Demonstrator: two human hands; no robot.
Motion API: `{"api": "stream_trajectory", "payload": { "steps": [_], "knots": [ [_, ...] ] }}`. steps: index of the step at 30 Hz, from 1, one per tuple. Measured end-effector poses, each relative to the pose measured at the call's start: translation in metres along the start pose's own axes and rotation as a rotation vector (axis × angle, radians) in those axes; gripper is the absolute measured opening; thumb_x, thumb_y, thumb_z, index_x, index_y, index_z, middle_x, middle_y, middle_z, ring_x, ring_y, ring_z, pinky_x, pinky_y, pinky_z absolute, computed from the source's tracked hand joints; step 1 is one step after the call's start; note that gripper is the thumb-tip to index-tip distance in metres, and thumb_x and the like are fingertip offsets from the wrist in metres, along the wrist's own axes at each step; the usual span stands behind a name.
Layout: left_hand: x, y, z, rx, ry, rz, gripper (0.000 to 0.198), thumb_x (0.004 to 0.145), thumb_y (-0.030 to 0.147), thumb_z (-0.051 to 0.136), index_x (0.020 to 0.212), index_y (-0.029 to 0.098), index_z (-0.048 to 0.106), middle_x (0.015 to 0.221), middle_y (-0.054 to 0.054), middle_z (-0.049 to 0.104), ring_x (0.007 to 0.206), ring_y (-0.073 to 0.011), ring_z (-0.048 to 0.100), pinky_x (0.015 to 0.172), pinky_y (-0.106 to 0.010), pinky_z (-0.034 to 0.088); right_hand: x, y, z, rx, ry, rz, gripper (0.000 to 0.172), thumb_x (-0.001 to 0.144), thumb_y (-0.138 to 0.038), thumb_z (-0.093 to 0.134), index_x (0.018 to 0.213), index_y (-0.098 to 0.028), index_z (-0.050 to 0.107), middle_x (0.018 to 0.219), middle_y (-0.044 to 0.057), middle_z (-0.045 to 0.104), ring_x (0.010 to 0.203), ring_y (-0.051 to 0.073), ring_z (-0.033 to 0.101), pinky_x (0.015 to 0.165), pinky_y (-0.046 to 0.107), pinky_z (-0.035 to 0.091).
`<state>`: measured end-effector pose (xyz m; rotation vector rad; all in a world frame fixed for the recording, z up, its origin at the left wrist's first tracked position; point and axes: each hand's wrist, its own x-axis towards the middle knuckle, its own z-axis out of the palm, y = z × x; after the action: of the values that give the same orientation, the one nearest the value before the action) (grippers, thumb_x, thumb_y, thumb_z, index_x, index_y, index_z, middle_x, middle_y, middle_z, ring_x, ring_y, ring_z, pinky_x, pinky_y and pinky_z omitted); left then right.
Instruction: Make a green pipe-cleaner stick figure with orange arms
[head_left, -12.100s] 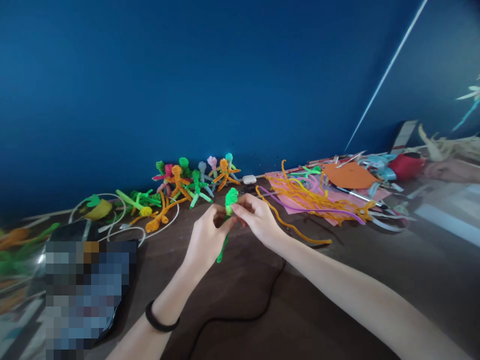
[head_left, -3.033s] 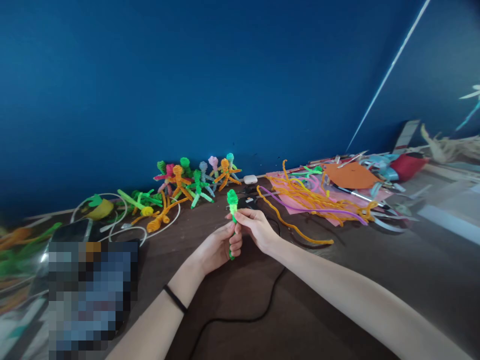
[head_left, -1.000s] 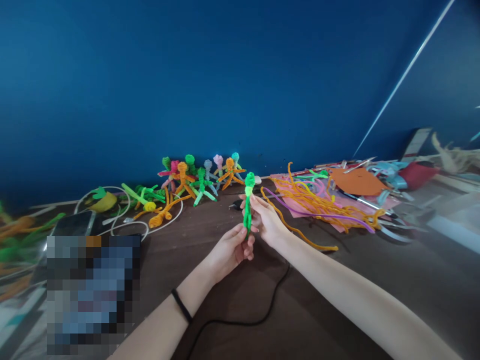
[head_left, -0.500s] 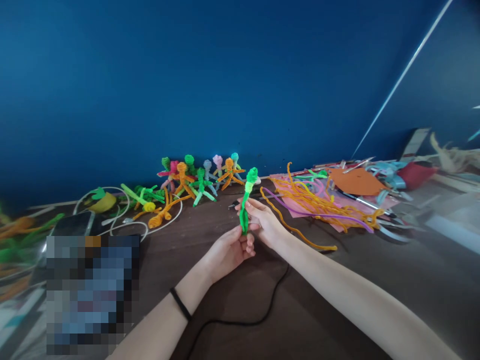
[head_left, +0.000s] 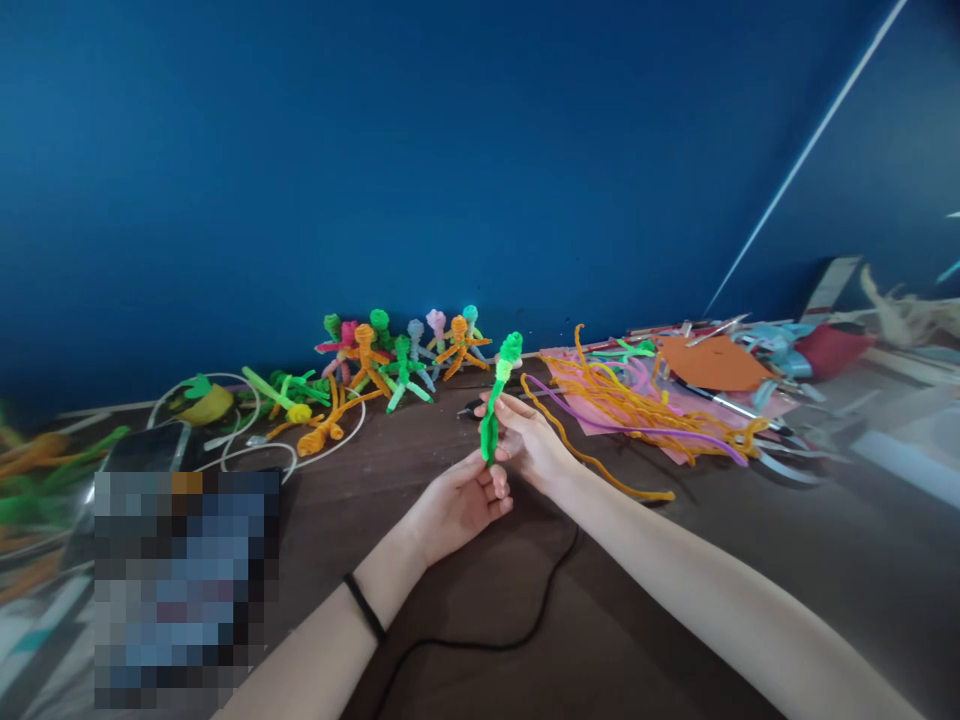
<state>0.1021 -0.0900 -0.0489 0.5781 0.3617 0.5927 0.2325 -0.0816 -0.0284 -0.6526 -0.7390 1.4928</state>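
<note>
A green pipe-cleaner figure [head_left: 504, 370] with a coiled head and a paler green neck stands upright between my hands, just above the table. My right hand [head_left: 529, 437] pinches it at mid-length from the right. Lower down, my left hand [head_left: 466, 502] grips the bottom end between thumb and fingers, its other fingers curled. Behind, along the wall, several finished pipe-cleaner figures [head_left: 364, 362] stand in orange, green, pink and blue. Right of my hands lies a heap of orange pipe cleaners [head_left: 637, 405] with a purple pipe cleaner [head_left: 660, 432] across it.
A blue wall [head_left: 450, 150] closes off the back of the dark table [head_left: 360, 525]. At left are a white cable [head_left: 259, 400] and a pixelated device [head_left: 191, 590]. A black cord [head_left: 517, 645] runs below my hands. Orange paper [head_left: 712, 362] and brushes lie at right.
The green figure's head has tilted slightly to the right. Both hands keep their grip on it and have hardly moved.
</note>
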Motion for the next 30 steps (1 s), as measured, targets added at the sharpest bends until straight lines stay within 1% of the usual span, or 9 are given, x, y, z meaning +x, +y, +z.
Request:
{"api": "stream_trajectory", "payload": {
  "steps": [6,11,13,15,18,19,22,26,30],
  "knots": [
    [0.001,0.006,-0.004,0.049,0.026,0.001,0.022,0.077,0.016,0.044,0.087,0.008,0.062,0.061,-0.003,0.056,0.055,-0.0087,0.049,0.063,-0.024,0.042,0.002,0.001,-0.004,-0.124,0.069,-0.034,0.026,0.063,-0.032,0.070,0.083,-0.016,0.067,0.071,0.002,0.067,0.043,0.005,0.045,0.034,0.016,0.030],
    [0.000,0.012,-0.003,0.264,0.014,-0.017,0.021,0.069,0.008,0.046,0.085,0.011,0.058,0.066,-0.005,0.061,0.055,-0.0103,0.053,0.058,-0.023,0.041,0.007,-0.002,-0.011,-0.232,0.157,-0.110,0.030,0.062,-0.035,0.069,0.083,-0.014,0.066,0.064,0.002,0.065,0.050,0.009,0.053,0.042,0.020,0.039],
    [0.000,0.014,-0.001,0.300,0.112,0.004,0.017,0.068,0.008,0.049,0.083,0.012,0.057,0.068,-0.004,0.061,0.052,-0.0094,0.053,0.055,-0.023,0.041,0.008,-0.002,-0.013,-0.261,0.188,-0.145,0.030,0.062,-0.036,0.069,0.081,-0.014,0.065,0.059,0.001,0.063,0.050,0.010,0.054,0.045,0.021,0.042],
    [0.002,0.018,-0.001,0.283,0.283,0.079,0.018,0.066,0.009,0.053,0.083,0.013,0.057,0.068,-0.003,0.060,0.050,-0.0082,0.052,0.050,-0.021,0.041,0.008,-0.002,-0.013,-0.337,0.184,-0.165,0.029,0.063,-0.039,0.067,0.078,-0.014,0.065,0.055,0.000,0.060,0.049,0.011,0.055,0.046,0.021,0.042],
    [0.005,0.028,-0.007,0.263,0.568,0.325,0.013,0.064,0.015,0.055,0.077,0.012,0.057,0.058,0.000,0.053,0.045,-0.0074,0.048,0.042,-0.020,0.037,0.006,0.000,-0.010,-0.518,0.154,-0.175,0.027,0.067,-0.040,0.063,0.074,-0.014,0.062,0.051,-0.003,0.056,0.045,0.010,0.053,0.044,0.021,0.041],
    [0.005,0.032,-0.011,0.265,0.614,0.396,0.011,0.063,0.016,0.055,0.073,0.013,0.055,0.056,0.001,0.052,0.044,-0.0068,0.047,0.042,-0.019,0.036,0.005,0.001,-0.008,-0.575,0.143,-0.175,0.026,0.069,-0.040,0.062,0.073,-0.015,0.060,0.049,-0.003,0.055,0.043,0.010,0.052,0.044,0.021,0.041],
    [0.006,0.041,-0.023,0.278,0.681,0.545,0.011,0.060,0.018,0.056,0.070,0.015,0.051,0.053,0.004,0.049,0.045,-0.0062,0.047,0.044,-0.018,0.038,0.002,0.008,-0.005,-0.706,0.091,-0.150,0.024,0.072,-0.039,0.059,0.069,-0.016,0.053,0.047,-0.005,0.052,0.040,0.009,0.051,0.042,0.021,0.039],
    [0.005,0.039,-0.031,0.345,0.701,0.639,0.013,0.060,0.020,0.056,0.071,0.016,0.051,0.055,0.005,0.051,0.048,-0.0079,0.050,0.049,-0.021,0.042,-0.002,0.019,-0.005,-0.834,-0.008,-0.089,0.022,0.076,-0.037,0.055,0.068,-0.019,0.044,0.048,-0.006,0.051,0.036,0.010,0.051,0.037,0.019,0.034],
    [0.004,0.028,-0.028,0.691,0.675,0.645,0.012,0.065,0.021,0.055,0.076,0.018,0.052,0.064,0.003,0.055,0.059,-0.0109,0.055,0.059,-0.025,0.046,-0.005,0.027,-0.004,-1.027,-0.033,-0.139,0.023,0.079,-0.034,0.051,0.063,-0.020,0.042,0.044,-0.006,0.045,0.036,0.008,0.047,0.040,0.019,0.033]
  ]
}}
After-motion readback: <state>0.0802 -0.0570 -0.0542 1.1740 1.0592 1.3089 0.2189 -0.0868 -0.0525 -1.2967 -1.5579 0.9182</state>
